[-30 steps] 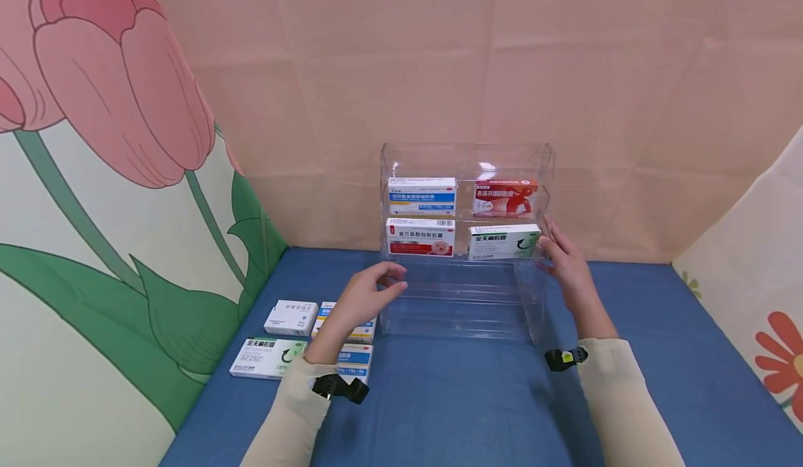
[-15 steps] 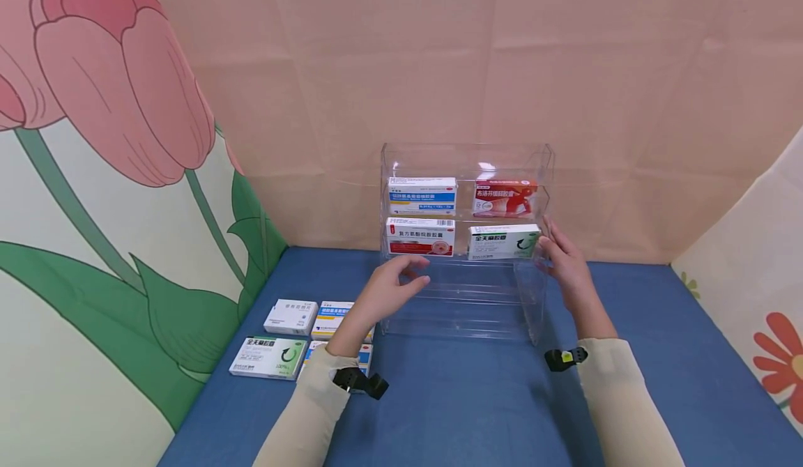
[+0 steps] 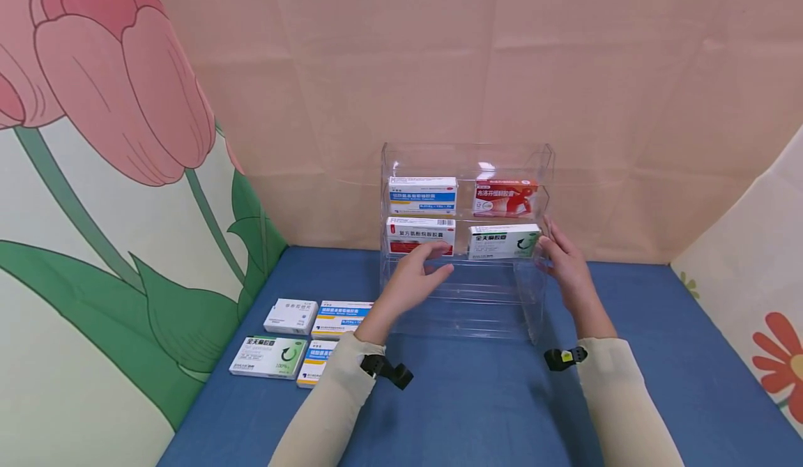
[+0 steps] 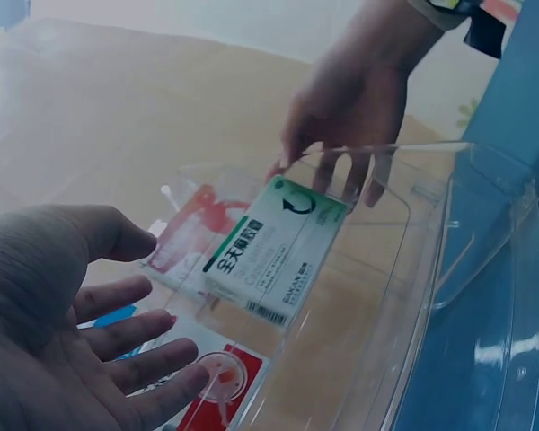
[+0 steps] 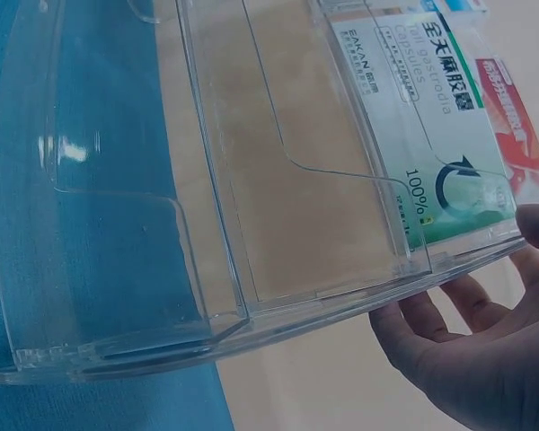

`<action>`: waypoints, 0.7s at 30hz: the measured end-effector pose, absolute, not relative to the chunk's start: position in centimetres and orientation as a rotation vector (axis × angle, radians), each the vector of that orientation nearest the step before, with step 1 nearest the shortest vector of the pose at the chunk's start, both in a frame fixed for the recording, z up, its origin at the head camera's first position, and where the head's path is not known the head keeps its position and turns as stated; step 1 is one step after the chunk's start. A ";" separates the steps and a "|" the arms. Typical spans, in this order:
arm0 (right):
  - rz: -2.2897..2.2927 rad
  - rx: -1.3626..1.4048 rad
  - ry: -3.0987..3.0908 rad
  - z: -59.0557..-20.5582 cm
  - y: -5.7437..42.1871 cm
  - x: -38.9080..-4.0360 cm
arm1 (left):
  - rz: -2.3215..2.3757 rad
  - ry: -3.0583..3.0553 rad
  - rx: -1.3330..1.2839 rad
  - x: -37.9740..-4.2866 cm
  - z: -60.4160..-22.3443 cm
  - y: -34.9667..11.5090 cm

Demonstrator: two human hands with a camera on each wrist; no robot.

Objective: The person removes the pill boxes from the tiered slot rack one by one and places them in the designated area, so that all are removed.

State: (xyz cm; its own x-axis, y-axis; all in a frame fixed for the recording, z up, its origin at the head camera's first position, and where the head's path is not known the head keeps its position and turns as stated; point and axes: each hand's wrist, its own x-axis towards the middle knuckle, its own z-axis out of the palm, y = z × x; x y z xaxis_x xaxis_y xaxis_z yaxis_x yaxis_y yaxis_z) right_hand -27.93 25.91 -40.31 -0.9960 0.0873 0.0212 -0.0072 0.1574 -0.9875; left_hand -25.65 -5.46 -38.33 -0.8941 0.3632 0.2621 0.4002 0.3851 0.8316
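A clear plastic display rack [image 3: 464, 314] stands on the blue cloth, with medicine boxes on its upper tiers. My right hand [image 3: 567, 268] holds the rack's right side, thumb at the edge beside the white-and-green medicine box [image 3: 504, 242] and fingers outside the side wall. My left hand [image 3: 414, 279] is in front of the rack with relaxed, spread fingers and nothing in them. It overlaps the white-and-red medicine box [image 3: 420, 228] in the head view. Above sit a blue-and-white medicine box [image 3: 423, 196] and a red medicine box [image 3: 505, 198]. The green-and-white box sits slightly tilted.
On the cloth at left lie a white box [image 3: 291, 316], a flat green-and-white box [image 3: 268, 357] and two blue-and-white boxes, one of them [image 3: 339, 319] partly behind my left forearm. A pink cloth backdrop [image 3: 464, 56] rises behind the rack.
My left hand has moved right and slightly up across the rack's front, uncovering more of the boxes on the cloth. My right hand and the rack have stayed in place.
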 end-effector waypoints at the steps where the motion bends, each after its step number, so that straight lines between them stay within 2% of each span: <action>1: 1.994 -0.084 -2.331 -40.3 25.9 -27.9 | -1.569 -2.582 -0.710 -25.8 -38.4 -5.2; 21: 1.997 -0.086 -2.325 -40.6 26.1 -28.2 | -1.638 -2.541 -0.729 -28.2 -38.0 -1.6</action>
State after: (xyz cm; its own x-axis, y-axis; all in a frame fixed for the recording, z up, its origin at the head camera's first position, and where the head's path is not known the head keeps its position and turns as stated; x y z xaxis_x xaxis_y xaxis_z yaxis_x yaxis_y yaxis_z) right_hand -28.18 26.06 -40.62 -0.9956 0.0918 0.0205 -0.0064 0.1511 -0.9885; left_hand -28.19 -1.58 -38.01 -0.8896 0.3665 0.2725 0.3995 0.3353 0.8532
